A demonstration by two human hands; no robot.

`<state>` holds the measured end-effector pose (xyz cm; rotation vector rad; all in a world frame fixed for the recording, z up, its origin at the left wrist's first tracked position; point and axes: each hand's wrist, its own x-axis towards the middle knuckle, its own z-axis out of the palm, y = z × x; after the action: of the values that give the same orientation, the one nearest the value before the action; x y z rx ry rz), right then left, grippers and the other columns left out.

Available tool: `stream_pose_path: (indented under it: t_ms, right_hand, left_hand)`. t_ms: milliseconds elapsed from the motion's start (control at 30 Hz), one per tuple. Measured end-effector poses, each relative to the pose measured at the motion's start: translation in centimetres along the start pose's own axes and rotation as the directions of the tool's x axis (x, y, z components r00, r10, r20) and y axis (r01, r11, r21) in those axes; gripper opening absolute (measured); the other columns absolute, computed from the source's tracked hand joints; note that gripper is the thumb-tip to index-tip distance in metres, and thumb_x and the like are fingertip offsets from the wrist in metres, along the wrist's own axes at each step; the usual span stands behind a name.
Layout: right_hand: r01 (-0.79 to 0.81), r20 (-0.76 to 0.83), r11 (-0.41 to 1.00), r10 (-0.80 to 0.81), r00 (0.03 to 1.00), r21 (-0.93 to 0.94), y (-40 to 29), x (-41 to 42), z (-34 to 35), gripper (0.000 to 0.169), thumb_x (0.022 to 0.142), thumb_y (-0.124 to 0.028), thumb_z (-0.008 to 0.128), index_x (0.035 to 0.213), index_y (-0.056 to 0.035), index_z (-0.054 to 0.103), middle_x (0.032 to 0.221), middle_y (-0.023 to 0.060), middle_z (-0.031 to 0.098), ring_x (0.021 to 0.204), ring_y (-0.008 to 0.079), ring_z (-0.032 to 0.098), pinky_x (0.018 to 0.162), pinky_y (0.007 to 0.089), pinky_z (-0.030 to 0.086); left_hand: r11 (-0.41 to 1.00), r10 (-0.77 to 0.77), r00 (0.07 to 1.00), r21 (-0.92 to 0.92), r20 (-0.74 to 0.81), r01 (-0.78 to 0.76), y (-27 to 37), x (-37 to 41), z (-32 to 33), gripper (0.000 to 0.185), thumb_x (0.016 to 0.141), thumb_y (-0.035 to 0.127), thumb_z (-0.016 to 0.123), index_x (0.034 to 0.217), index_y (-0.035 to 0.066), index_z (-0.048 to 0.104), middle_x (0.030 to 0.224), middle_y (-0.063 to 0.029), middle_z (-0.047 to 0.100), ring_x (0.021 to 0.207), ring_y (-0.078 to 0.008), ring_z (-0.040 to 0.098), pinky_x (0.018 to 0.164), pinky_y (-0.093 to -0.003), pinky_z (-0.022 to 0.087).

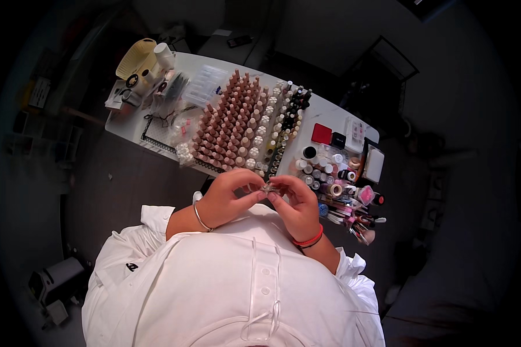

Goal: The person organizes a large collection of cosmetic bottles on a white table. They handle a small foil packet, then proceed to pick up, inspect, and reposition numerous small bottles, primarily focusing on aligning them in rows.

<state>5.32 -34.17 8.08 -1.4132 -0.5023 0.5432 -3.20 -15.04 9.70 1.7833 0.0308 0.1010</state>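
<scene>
Close in front of my chest, both hands pinch a small glittery silver object (268,188) between thumbs and fingertips. My left hand (225,195), with a metal bangle at the wrist, grips it from the left. My right hand (296,204), wearing a red band and a dark band, has hold of the other side. Fingers cover much of the object, so its exact kind is unclear. Just beyond my fingertips stand rows of nail polish bottles (230,126) with pinkish-brown caps. Bottles with white flower-shaped caps (262,130) line their right side.
The white marbled table (306,126) also carries a yellow basket (136,58), a clear compartment case (206,84) and a red square item (321,133). Jars (317,173) and brushes (360,225) crowd its right end. A grey and black device (56,282) sits low at left.
</scene>
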Motion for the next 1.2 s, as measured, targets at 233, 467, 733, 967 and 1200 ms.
stream_pose_path:
  t_ms: [233, 467, 733, 967, 1200]
  right_hand:
    - [-0.068, 0.016, 0.997, 0.067, 0.998, 0.028, 0.53, -0.17, -0.09, 0.025, 0.088, -0.003, 0.076, 0.111, 0.0018, 0.068, 0.102, 0.0071, 0.07, 0.091, 0.0133, 0.064, 0.081, 0.0264, 0.051]
    - [-0.048, -0.013, 0.998, 0.049, 0.999, 0.042, 0.41, -0.32, -0.16, 0.018, 0.089, -0.003, 0.075, 0.105, 0.0023, 0.068, 0.097, 0.0075, 0.068, 0.087, 0.0136, 0.063, 0.079, 0.0268, 0.051]
    - [-0.033, -0.019, 0.998, 0.034, 0.999, 0.06, 0.66, -0.48, -0.25, 0.018, 0.089, -0.002, 0.075, 0.105, 0.003, 0.068, 0.098, 0.0076, 0.067, 0.088, 0.0142, 0.062, 0.08, 0.0267, 0.05]
    - [-0.02, 0.005, 1.0, 0.02, 1.0, 0.021, 0.35, -0.3, -0.3, 0.018, 0.087, -0.001, 0.075, 0.103, 0.003, 0.068, 0.097, 0.0077, 0.066, 0.086, 0.0146, 0.06, 0.079, 0.027, 0.049]
    - [-0.015, 0.007, 1.0, 0.015, 1.0, 0.008, 0.62, -0.15, -0.32, 0.018, 0.087, -0.001, 0.076, 0.103, 0.0023, 0.068, 0.096, 0.007, 0.066, 0.085, 0.0143, 0.06, 0.078, 0.0269, 0.049]
  left_hand:
    - [0.992, -0.076, 0.996, -0.107, -0.05, 0.07, -0.69, -0.5, 0.34, 0.022, 0.091, 0.006, 0.076, 0.109, -0.004, 0.068, 0.104, -0.0085, 0.07, 0.092, -0.014, 0.069, 0.083, -0.0275, 0.056]
    - [0.985, -0.121, 0.993, -0.125, 0.0, 0.12, -0.37, -0.25, 0.33, 0.025, 0.091, 0.008, 0.077, 0.11, -0.004, 0.067, 0.104, -0.0085, 0.07, 0.091, -0.0139, 0.068, 0.083, -0.0279, 0.056]
    - [0.99, -0.074, 0.997, -0.121, -0.01, 0.072, -0.07, -0.08, 0.37, 0.026, 0.092, 0.01, 0.076, 0.112, -0.004, 0.068, 0.106, -0.0088, 0.07, 0.092, -0.0144, 0.067, 0.083, -0.029, 0.056]
    - [0.992, -0.076, 0.997, -0.105, -0.017, 0.074, -0.16, -0.14, 0.29, 0.022, 0.093, 0.009, 0.074, 0.11, -0.003, 0.068, 0.105, -0.0099, 0.069, 0.094, -0.0157, 0.068, 0.085, -0.029, 0.056]
    - [0.995, -0.056, 0.998, -0.081, -0.03, 0.053, -0.25, -0.19, 0.18, 0.019, 0.094, 0.008, 0.073, 0.108, -0.003, 0.069, 0.104, -0.01, 0.069, 0.093, -0.0156, 0.068, 0.084, -0.0289, 0.056]
